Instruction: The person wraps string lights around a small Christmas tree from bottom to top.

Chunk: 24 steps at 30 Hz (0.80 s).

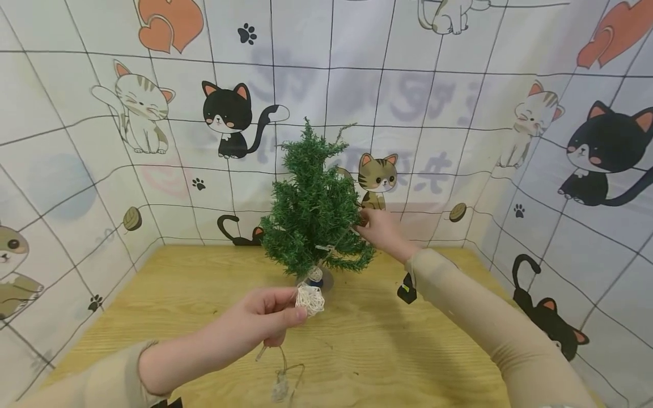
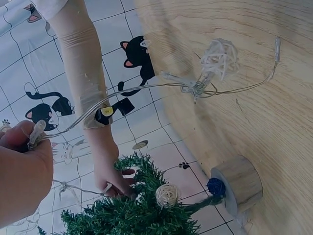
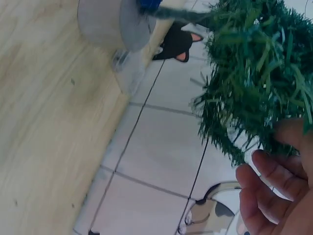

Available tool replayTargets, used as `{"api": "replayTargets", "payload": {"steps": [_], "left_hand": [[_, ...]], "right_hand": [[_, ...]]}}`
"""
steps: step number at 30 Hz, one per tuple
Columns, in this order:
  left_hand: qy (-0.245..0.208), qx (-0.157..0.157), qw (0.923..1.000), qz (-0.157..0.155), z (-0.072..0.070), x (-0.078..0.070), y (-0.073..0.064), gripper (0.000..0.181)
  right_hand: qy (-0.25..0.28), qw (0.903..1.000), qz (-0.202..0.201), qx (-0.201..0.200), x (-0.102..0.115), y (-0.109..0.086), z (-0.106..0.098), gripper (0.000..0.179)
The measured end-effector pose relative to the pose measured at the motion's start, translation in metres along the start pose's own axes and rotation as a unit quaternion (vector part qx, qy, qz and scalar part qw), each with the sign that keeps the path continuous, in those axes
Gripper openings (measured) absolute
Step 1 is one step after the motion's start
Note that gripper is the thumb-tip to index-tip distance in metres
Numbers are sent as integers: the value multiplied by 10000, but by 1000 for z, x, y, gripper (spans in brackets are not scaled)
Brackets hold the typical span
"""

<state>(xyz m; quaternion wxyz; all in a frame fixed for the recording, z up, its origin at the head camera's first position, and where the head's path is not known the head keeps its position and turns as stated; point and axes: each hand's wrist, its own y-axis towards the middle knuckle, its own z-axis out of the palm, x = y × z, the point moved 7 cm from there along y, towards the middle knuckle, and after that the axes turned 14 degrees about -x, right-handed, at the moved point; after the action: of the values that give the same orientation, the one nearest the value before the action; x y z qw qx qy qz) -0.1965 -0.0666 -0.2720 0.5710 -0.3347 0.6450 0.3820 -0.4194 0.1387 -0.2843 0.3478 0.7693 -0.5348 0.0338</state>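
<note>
A small green artificial tree [image 1: 311, 209] stands at the back of the table. My left hand [image 1: 270, 311], in front of it, pinches a string of lights [image 2: 73, 125] by a clear bulb fitting [image 2: 37, 131]. A white wicker ball [image 1: 310, 300] on the string appears beside its fingertips in the head view. At the tree's right side, my right hand [image 1: 385, 229] has curled fingers [image 3: 274, 176] among the branches. In the left wrist view it pinches the light wire there; foliage partly hides the grip. Another white wicker ball [image 2: 167, 195] sits against the branches.
The tree's round wooden base [image 2: 239, 181] rests on the wooden table [image 1: 204, 283], with a small blue ball [image 2: 216, 187] by the trunk. Wire and a clear piece [image 1: 280, 386] trail below the left hand. A cat-print sheet [image 1: 326, 90] encloses the back and sides.
</note>
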Motion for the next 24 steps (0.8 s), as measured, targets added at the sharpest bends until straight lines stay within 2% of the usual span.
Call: {"api": "replayTargets", "payload": {"steps": [5, 9, 14, 19, 24], "left_hand": [[26, -133, 9999, 48, -6, 0, 0, 22], [115, -315, 9994, 9, -11, 0, -1, 26], [176, -437, 9989, 35, -19, 2, -5, 28], [400, -750, 9964, 52, -36, 6, -11, 26], [81, -1048, 9938, 361, -56, 1, -12, 17]], "right_hand": [[178, 9996, 159, 154, -2, -3, 6, 51], [673, 9972, 240, 243, -6, -4, 10, 51], [1653, 9832, 558, 540, -15, -8, 17, 50], [1929, 9759, 657, 783, -20, -12, 22, 51], [2199, 9654, 890, 1087, -23, -12, 28, 53]]}}
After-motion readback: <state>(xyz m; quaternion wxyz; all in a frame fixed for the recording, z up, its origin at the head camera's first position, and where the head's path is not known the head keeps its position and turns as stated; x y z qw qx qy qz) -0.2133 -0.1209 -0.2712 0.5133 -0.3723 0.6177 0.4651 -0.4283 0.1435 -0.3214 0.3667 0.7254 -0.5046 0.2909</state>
